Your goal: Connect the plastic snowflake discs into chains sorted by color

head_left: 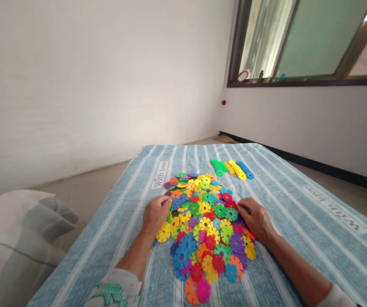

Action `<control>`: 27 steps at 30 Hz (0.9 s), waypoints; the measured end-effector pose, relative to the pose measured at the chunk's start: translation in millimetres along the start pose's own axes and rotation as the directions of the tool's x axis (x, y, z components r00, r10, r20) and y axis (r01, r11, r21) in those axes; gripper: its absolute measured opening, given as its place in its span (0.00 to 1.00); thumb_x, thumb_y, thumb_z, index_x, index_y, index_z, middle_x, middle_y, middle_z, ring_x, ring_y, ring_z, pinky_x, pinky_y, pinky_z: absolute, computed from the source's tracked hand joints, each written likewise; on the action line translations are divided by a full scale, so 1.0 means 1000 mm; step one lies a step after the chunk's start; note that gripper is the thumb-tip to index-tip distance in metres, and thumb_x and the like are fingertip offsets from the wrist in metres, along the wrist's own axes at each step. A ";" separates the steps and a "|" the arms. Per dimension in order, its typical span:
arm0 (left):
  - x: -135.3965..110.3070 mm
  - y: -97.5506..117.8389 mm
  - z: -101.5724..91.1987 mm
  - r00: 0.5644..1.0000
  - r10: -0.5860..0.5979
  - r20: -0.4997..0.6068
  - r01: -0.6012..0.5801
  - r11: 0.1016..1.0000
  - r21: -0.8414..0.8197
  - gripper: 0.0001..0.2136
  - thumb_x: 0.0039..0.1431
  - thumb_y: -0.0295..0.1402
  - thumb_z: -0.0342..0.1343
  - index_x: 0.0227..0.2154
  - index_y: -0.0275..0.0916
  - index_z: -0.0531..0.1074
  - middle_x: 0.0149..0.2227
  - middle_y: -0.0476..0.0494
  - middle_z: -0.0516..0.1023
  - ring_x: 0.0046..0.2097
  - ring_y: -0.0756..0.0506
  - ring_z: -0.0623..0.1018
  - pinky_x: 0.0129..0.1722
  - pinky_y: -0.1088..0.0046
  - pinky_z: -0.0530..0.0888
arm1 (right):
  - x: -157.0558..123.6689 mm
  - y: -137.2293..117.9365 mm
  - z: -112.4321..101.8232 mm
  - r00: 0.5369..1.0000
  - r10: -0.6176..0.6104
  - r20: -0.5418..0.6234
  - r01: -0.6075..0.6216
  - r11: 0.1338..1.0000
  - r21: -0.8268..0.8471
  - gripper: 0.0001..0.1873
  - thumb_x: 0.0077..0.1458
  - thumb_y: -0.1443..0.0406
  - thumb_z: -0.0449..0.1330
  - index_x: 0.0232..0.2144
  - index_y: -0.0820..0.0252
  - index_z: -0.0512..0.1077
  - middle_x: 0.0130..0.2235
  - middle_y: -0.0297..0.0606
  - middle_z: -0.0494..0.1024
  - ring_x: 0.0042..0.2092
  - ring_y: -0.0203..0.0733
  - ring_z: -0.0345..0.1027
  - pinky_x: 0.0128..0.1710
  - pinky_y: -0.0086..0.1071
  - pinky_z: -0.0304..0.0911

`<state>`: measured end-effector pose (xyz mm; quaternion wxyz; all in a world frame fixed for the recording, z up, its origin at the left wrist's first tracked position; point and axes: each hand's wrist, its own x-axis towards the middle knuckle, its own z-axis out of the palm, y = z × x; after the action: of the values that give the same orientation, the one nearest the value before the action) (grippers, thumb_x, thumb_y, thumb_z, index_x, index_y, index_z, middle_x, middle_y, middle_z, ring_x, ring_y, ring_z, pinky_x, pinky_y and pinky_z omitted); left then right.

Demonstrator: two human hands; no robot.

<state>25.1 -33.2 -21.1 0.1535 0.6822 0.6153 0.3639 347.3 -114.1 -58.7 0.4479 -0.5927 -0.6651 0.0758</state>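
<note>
A heap of colourful notched plastic discs (205, 207) is spread over the middle of a blue-and-white striped cloth (128, 200). At the heap's left edge rests my left hand (155, 214), its fingers curled in and their tips against the discs. On the opposite side my right hand (256, 218) is bent at the right edge, thumb and fingers drawn together beside a green disc (231, 214). Whether either hand pinches a disc is hidden by the fingers. Beyond the heap lie rows of discs sorted by colour: green (217, 167), yellow (237, 170) and blue (245, 169), with an orange-yellow row (229, 168) between.
Sheer whitish fabric (20, 234) bulges at the lower left beside the cloth-covered surface. A white wall (100, 76) stands behind. At the upper right is a dark-framed window (314, 42) with small items on its sill, including a red-rimmed round mirror (243, 76).
</note>
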 end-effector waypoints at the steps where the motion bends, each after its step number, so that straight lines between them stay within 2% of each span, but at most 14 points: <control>1: 0.000 0.000 0.000 1.000 -0.005 -0.001 0.005 1.000 -0.003 0.15 0.52 0.41 0.48 0.29 0.41 0.78 0.35 0.43 0.84 0.40 0.43 0.81 0.42 0.71 0.73 | -0.001 -0.003 0.002 1.000 0.002 -0.002 -0.001 1.000 0.023 0.09 0.55 0.63 0.55 0.29 0.55 0.75 0.36 0.41 0.78 0.40 0.46 0.72 0.42 0.39 0.68; 5: 0.001 0.000 0.000 1.000 -0.014 -0.007 0.014 1.000 -0.008 0.15 0.50 0.42 0.49 0.29 0.42 0.78 0.35 0.45 0.84 0.39 0.43 0.81 0.42 0.70 0.73 | -0.006 -0.019 0.013 1.000 0.005 -0.003 -0.005 0.994 0.110 0.08 0.54 0.65 0.56 0.32 0.54 0.76 0.43 0.42 0.77 0.47 0.48 0.71 0.48 0.42 0.67; 10: 0.003 -0.002 0.000 1.000 0.000 -0.020 0.000 1.000 0.007 0.15 0.49 0.42 0.49 0.28 0.41 0.79 0.35 0.44 0.84 0.38 0.43 0.81 0.41 0.70 0.73 | -0.012 -0.038 0.023 1.000 -0.008 0.018 0.003 0.972 0.237 0.10 0.55 0.65 0.56 0.37 0.53 0.76 0.47 0.42 0.77 0.51 0.48 0.70 0.54 0.44 0.65; 13: 0.004 -0.003 0.000 1.000 0.003 -0.022 -0.002 1.000 0.008 0.15 0.49 0.42 0.49 0.28 0.42 0.79 0.35 0.45 0.84 0.39 0.43 0.81 0.41 0.71 0.74 | -0.016 -0.046 0.025 0.997 -0.037 0.060 0.019 0.960 0.280 0.12 0.55 0.64 0.56 0.41 0.53 0.76 0.49 0.42 0.76 0.53 0.48 0.69 0.55 0.43 0.64; 16: 0.004 -0.003 0.000 1.000 -0.001 -0.024 0.001 1.000 0.010 0.15 0.49 0.43 0.49 0.29 0.42 0.79 0.35 0.46 0.84 0.40 0.43 0.81 0.42 0.71 0.73 | -0.014 -0.047 0.023 0.996 -0.071 0.053 0.053 0.956 0.289 0.13 0.55 0.64 0.57 0.43 0.53 0.76 0.52 0.42 0.75 0.54 0.47 0.69 0.55 0.41 0.64; 18: 0.004 -0.003 0.000 1.000 -0.001 -0.025 0.002 1.000 0.011 0.16 0.49 0.44 0.49 0.29 0.42 0.79 0.35 0.46 0.84 0.39 0.43 0.81 0.42 0.71 0.73 | -0.011 -0.044 0.019 0.998 -0.058 0.003 0.055 0.960 0.274 0.13 0.55 0.63 0.58 0.42 0.55 0.76 0.50 0.43 0.76 0.53 0.47 0.69 0.55 0.41 0.64; 21: 0.005 -0.003 0.001 1.000 0.003 -0.024 -0.003 1.000 0.018 0.16 0.49 0.44 0.49 0.28 0.42 0.79 0.34 0.46 0.84 0.39 0.42 0.81 0.41 0.71 0.74 | -0.006 -0.034 0.013 0.996 0.061 -0.063 -0.045 0.973 0.224 0.11 0.54 0.63 0.57 0.39 0.57 0.76 0.43 0.42 0.79 0.46 0.46 0.72 0.48 0.40 0.67; 24: 0.006 -0.004 0.001 1.000 0.011 -0.028 -0.011 1.000 0.022 0.15 0.49 0.44 0.49 0.27 0.43 0.78 0.34 0.47 0.84 0.38 0.42 0.81 0.40 0.71 0.74 | -0.005 -0.028 0.011 0.986 0.164 -0.031 -0.156 0.969 0.191 0.10 0.54 0.63 0.56 0.36 0.58 0.75 0.38 0.39 0.79 0.39 0.44 0.73 0.42 0.38 0.67; 27: 0.005 -0.003 0.001 0.999 0.013 -0.033 -0.012 1.000 0.012 0.15 0.49 0.44 0.49 0.27 0.42 0.78 0.34 0.47 0.84 0.38 0.42 0.81 0.41 0.71 0.74 | -0.008 -0.029 0.013 0.988 0.146 0.042 -0.152 0.960 0.234 0.10 0.53 0.65 0.55 0.36 0.58 0.76 0.39 0.38 0.79 0.41 0.44 0.72 0.44 0.37 0.66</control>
<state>23.8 -27.2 -22.2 0.1370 0.6810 0.6156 0.3722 316.9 -123.3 -52.0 0.5001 -0.5825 -0.6102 0.1954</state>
